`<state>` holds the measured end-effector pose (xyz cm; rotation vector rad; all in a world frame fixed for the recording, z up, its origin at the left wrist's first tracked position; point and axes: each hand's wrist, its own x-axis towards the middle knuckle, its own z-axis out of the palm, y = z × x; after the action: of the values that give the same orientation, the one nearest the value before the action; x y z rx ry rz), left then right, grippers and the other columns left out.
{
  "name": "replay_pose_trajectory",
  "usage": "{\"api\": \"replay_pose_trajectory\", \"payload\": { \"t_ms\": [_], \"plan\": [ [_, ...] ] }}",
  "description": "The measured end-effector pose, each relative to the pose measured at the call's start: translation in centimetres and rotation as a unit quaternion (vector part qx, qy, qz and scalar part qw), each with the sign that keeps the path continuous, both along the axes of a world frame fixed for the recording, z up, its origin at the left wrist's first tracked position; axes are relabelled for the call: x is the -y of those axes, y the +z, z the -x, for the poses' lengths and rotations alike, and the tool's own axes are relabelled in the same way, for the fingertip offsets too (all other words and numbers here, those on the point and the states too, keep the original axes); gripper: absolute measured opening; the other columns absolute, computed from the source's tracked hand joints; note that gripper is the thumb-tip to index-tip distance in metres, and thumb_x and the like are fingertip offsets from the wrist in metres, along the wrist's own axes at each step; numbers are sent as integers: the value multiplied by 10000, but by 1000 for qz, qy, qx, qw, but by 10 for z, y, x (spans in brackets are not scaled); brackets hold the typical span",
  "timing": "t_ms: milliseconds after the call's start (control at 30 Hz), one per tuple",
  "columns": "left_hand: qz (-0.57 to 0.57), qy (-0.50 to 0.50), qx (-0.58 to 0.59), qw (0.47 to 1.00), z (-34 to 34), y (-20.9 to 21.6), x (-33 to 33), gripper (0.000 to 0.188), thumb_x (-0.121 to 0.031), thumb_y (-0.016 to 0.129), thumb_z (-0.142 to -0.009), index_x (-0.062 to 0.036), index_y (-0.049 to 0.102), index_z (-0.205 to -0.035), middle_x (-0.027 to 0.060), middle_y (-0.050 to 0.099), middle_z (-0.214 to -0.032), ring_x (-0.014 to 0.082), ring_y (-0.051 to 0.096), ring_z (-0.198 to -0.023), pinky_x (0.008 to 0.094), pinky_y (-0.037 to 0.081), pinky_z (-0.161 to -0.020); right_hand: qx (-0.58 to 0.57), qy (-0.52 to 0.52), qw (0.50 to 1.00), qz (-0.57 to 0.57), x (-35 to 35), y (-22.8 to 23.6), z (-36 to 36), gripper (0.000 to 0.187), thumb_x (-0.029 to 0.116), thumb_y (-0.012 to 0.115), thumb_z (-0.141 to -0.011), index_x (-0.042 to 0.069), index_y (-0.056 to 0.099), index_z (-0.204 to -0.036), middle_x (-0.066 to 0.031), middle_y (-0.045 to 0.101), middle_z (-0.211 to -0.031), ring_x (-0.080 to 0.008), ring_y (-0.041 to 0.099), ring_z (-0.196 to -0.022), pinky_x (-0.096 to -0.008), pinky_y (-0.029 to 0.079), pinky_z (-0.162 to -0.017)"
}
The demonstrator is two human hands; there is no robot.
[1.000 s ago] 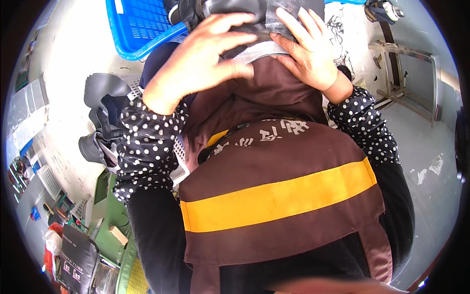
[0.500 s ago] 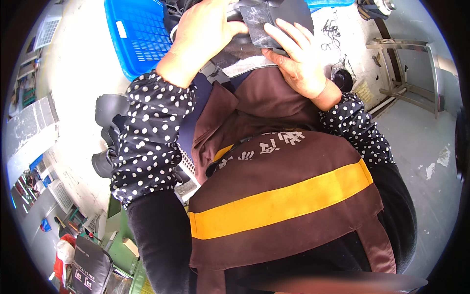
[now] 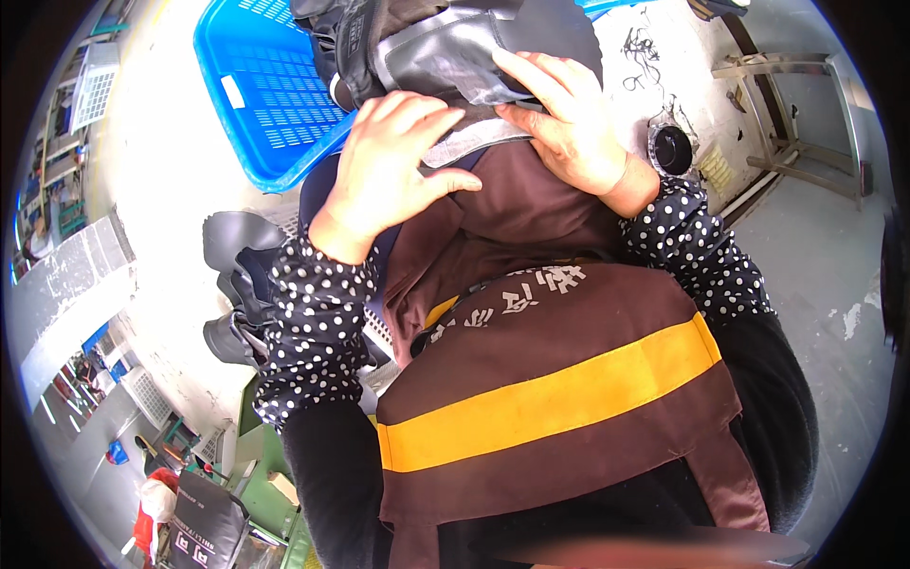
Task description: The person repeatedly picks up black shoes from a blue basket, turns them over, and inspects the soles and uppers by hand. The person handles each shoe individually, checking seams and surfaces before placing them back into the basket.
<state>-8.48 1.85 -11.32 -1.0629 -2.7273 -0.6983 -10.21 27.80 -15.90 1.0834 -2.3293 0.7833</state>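
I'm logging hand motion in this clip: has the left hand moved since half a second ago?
Yes: the left hand has drawn back toward the brown apron, judged against the blue basket.

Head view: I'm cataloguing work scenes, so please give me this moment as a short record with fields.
Left hand: thumb spread from fingers, near the pale grey strip; contact unclear
Right hand: fingers at the lower edge of the glossy black material
Clothing: brown apron with yellow band; dotted black sleeves
Upper left: blue basket
Upper right: metal frame
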Motion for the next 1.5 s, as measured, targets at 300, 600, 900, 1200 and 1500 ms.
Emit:
{"api": "replay_pose_trajectory", "payload": {
  "t_ms": [300, 600, 900, 1200, 1500],
  "plan": [
    [9, 23, -135, 991, -22, -36, -16, 288, -41, 705, -801, -42, 750, -1086, 27, 659, -989, 213, 635, -898, 369, 478, -827, 9, 15, 1000, 14, -11, -4, 5, 145, 37, 738, -586, 7, 672, -712, -163, 593, -1485, -356, 613, -1209, -424, 492, -997],
    [6, 40, -9, 999, -37, -16, -16, 482, -16, 722, -714, -34, 708, -1196, 79, 641, -1183, 278, 614, -1133, 409, 451, -956, 138, 71, 988, -11, -18, 14, 11, 208, -50, 641, -624, -9, 724, -810, -107, 536, -1555, -359, 542, -1297, -428, 450, -1061],
    [1, 42, 12, 999, -37, -18, -19, 566, 10, 726, -687, -23, 683, -1250, 85, 634, -1282, 290, 605, -1202, 419, 447, -997, 227, 117, 963, -89, -26, 34, 25, 635, -91, 546, -583, -3, 733, -1184, -134, 463, -1600, -375, 464, -1400, -440, 385, -1171],
    [44, 54, 32, 997, -30, -11, -25, 598, 9, 719, -708, -24, 651, -1301, 81, 616, -1256, 274, 602, -1162, 411, 466, -948, 62, 50, 993, -83, -17, 22, 21, 238, 55, 786, -640, 56, 762, -877, -15, 530, -1547, -279, 564, -1252, -388, 533, -966],
    [-7, 41, 115, 993, -19, 2, -14, 691, 84, 700, -662, -41, 647, -1340, 121, 609, -1301, 344, 594, -1199, 430, 468, -1053, 44, 38, 998, -16, -14, -2, 33, 92, 27, 742, -664, 56, 724, -749, -50, 640, -1417, -264, 644, -1120, -390, 534, -908]
  ]
}}
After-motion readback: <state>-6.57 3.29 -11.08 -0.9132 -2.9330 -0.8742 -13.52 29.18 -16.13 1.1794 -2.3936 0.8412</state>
